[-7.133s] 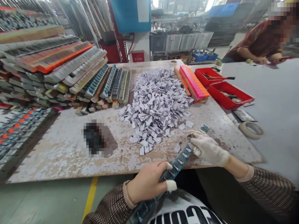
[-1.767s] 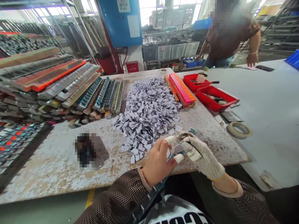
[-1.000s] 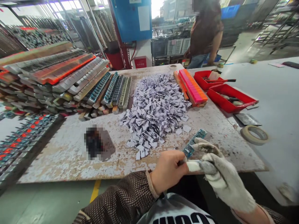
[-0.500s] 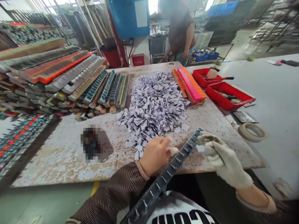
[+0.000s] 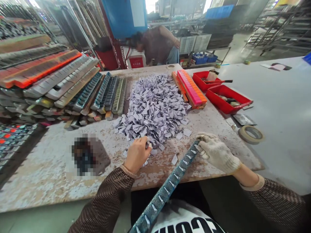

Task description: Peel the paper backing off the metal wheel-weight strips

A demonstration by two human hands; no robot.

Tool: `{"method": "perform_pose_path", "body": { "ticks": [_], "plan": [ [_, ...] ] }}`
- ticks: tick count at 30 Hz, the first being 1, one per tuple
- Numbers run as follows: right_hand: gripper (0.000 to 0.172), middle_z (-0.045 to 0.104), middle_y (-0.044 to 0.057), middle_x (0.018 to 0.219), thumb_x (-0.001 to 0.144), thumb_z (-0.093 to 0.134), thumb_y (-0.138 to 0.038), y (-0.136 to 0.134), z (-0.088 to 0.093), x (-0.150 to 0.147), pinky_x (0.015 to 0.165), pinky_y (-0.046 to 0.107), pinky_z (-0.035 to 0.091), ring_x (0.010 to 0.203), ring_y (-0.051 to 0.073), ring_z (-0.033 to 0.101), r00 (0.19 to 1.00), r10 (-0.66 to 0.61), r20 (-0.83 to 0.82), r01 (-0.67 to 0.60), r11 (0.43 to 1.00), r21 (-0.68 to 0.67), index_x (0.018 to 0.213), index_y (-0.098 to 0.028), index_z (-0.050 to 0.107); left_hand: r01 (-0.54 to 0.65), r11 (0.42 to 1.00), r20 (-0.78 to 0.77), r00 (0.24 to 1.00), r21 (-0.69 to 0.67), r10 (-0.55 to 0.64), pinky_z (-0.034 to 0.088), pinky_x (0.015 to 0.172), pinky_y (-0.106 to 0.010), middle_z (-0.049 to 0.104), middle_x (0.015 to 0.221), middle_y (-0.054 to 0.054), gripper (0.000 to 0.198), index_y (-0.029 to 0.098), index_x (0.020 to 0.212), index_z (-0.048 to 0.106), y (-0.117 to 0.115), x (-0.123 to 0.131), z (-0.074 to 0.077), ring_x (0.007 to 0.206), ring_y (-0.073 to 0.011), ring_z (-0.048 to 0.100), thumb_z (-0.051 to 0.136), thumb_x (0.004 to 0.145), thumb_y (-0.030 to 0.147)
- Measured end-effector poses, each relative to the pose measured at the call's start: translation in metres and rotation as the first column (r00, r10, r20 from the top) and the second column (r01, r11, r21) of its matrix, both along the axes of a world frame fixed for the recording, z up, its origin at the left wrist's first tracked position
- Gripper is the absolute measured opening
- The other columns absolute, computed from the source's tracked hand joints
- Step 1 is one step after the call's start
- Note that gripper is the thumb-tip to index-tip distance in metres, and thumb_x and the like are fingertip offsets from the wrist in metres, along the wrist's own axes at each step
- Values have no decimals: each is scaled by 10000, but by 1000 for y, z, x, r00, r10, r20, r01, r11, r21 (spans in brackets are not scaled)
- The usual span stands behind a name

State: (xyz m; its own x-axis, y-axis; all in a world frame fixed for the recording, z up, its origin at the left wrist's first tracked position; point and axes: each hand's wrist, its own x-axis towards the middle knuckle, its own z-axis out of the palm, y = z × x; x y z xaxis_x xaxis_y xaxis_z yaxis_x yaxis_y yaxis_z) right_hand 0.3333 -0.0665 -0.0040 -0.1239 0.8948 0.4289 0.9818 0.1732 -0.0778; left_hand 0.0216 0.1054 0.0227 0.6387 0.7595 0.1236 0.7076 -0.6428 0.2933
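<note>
Head cam, R grip on strip, trays w/ bits

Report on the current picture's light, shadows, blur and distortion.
In the head view, the window is blown out to white and the background racks look hazy; also in the head view, the strip shows fairly clear prongs; the head view's pixelated dark object hides its detail, with a shadow to its right; the head view's edges look stretched.
</note>
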Motion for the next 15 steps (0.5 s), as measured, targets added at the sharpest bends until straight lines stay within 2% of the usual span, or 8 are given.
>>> {"method": "perform_pose_path", "body": {
  "ticks": [3,5,8,12,15],
  "plan": [
    [137,698,153,1133,925,558,-155,8,5,2,1029,533,525,1223,342,613,998,67,17,-66,995,-73,897,-192,687,-15,995,84,996,-95,23,517,783,-316,738,935,-39,106,210,1019,612,-6,-14,-3,864,-224,701,526,959,200],
    [143,696,149,1123,890,559,-134,14,6,5,1035,531,524,1230,346,607,995,100,19,-98,989,-112,903,-190,690,-28,971,217,973,-239,81,518,752,-307,747,903,-23,120,217,1032,620,-11,-22,-6,829,-216,710,537,945,222],
    [155,700,149,1119,884,544,-144,20,4,9,1018,512,544,1186,339,630,991,133,23,-129,983,-129,908,-186,692,-8,879,412,882,-476,231,517,773,-320,742,860,-19,90,219,962,652,-18,-28,-10,821,-220,695,606,890,250],
    [158,704,146,1165,926,543,-198,18,-2,16,1014,532,541,1166,336,643,990,133,-52,-137,986,-96,868,-204,690,50,789,506,792,-612,342,535,748,-299,699,808,-10,121,198,884,635,-22,-27,-18,770,-181,657,657,843,310],
    [136,701,126,1166,948,593,-310,9,-1,16,1012,543,541,1177,349,644,979,47,-200,-56,998,-38,870,-242,682,150,691,559,717,-708,417,563,680,-295,652,772,2,262,182,889,595,-27,-22,-19,678,-154,641,699,803,406]
  ]
}}
